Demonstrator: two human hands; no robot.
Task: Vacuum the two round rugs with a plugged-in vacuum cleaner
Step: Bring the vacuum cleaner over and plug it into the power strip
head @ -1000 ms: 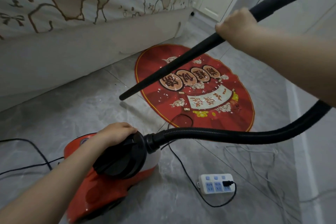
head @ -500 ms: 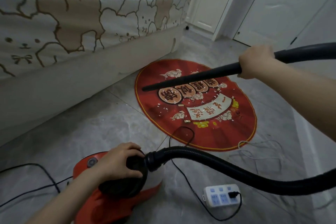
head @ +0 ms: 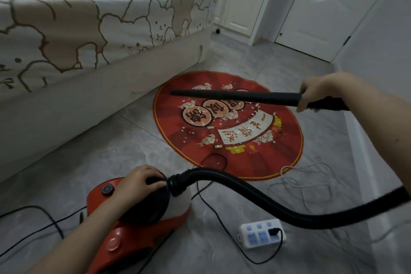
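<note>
While the left hand [head: 142, 181] grips the vacuum cleaner [head: 133, 224], the right hand [head: 311, 93] grasps the wand [head: 235, 95], apparently level, pointing leftward above the rug [head: 229, 127] below.

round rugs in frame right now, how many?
1: the red round rug on the grey floor beside the bed, under the raised vacuum nozzle. The task's second rug is out of view.
</note>
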